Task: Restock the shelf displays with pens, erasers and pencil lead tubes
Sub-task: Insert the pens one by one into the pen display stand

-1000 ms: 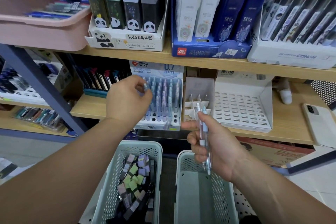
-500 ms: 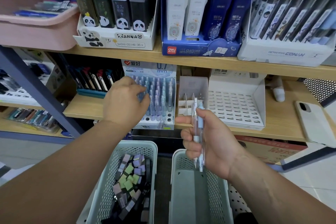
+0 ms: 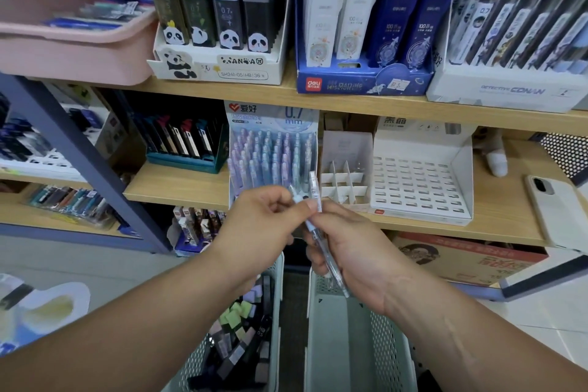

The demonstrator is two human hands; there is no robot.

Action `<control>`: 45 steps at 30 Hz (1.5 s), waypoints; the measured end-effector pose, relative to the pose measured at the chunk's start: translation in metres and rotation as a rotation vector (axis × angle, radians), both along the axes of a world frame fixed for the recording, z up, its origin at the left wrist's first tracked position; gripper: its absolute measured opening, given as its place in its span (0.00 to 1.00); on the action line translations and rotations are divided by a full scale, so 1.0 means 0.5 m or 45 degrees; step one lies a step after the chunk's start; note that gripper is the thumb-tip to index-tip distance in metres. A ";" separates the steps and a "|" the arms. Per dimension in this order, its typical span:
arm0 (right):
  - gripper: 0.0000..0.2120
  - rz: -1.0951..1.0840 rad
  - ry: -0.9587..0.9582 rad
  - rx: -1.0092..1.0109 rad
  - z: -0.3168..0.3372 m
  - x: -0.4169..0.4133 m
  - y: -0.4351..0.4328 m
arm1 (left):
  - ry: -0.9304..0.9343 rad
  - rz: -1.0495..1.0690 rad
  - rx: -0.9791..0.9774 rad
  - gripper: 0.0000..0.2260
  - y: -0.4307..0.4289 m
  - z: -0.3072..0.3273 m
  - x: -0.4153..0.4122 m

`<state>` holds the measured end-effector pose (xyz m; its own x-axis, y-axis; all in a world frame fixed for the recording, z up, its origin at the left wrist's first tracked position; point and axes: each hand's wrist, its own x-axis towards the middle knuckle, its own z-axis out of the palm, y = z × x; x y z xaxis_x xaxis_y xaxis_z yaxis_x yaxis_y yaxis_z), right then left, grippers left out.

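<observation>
My right hand (image 3: 353, 251) grips a few clear pastel pens (image 3: 321, 248), their tops pointing up toward the shelf. My left hand (image 3: 264, 226) meets it and pinches the top of one of those pens between thumb and fingers. Behind the hands stands the 0.7 mm pen display (image 3: 273, 153), nearly full of pastel pens. Below, the left basket (image 3: 273, 312) holds several lead tubes with pastel caps, and the right basket (image 3: 391, 344) looks bare inside.
An empty white slotted display (image 3: 420, 181) and a small divider box (image 3: 343, 178) stand right of the pen display. A phone (image 3: 553, 210) lies at the shelf's right end. The upper shelf carries panda lead boxes (image 3: 216, 13), blue Deli boxes (image 3: 366, 19) and a pink bin (image 3: 73, 44).
My left hand has drawn back from the pen display to my right hand and now pinches a pen from the bundle. The right hand has tilted the pens slightly leftward.
</observation>
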<state>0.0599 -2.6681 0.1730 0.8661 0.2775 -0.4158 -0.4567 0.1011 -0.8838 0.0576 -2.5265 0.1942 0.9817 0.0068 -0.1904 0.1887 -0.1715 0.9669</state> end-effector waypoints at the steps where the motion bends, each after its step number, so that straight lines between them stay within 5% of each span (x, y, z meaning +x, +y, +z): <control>1: 0.06 -0.008 -0.019 0.000 0.000 -0.003 0.005 | 0.018 0.039 -0.031 0.11 0.006 -0.005 0.002; 6: 0.07 -0.082 -0.029 -0.106 0.001 -0.001 0.008 | 0.090 0.191 -0.292 0.09 0.040 -0.003 0.020; 13: 0.03 -0.261 0.065 0.077 0.007 0.012 -0.008 | 0.039 0.349 -0.563 0.04 0.095 0.001 0.049; 16: 0.02 -0.357 -0.006 0.038 0.013 0.018 -0.012 | 0.070 0.309 -0.431 0.04 0.108 0.002 0.054; 19: 0.02 -0.405 -0.093 -0.094 0.009 0.027 -0.022 | 0.009 0.061 0.071 0.06 0.124 -0.011 0.050; 22: 0.03 -0.317 -0.168 -0.260 0.000 0.027 -0.013 | -0.360 -0.198 0.705 0.07 0.117 -0.029 0.032; 24: 0.05 -0.274 -0.165 -0.265 -0.005 0.021 0.002 | -0.607 -0.318 0.862 0.08 0.099 -0.039 0.022; 27: 0.05 -0.232 -0.146 -0.212 -0.004 0.013 0.022 | -0.788 -0.334 0.947 0.08 0.074 -0.056 0.020; 32: 0.14 -0.243 -0.092 -0.167 0.011 0.017 0.021 | -0.771 -0.313 0.959 0.07 0.073 -0.056 0.032; 35: 0.21 -0.312 0.015 -0.143 0.014 0.025 0.007 | -0.750 -0.074 0.901 0.02 0.091 -0.048 0.050; 39: 0.19 -0.375 0.004 -0.161 0.012 0.033 -0.009 | -0.670 0.327 0.587 0.20 0.115 -0.020 0.074; 45: 0.19 -0.410 -0.052 -0.234 0.014 0.033 -0.015 | -0.828 0.331 0.698 0.15 0.121 -0.029 0.099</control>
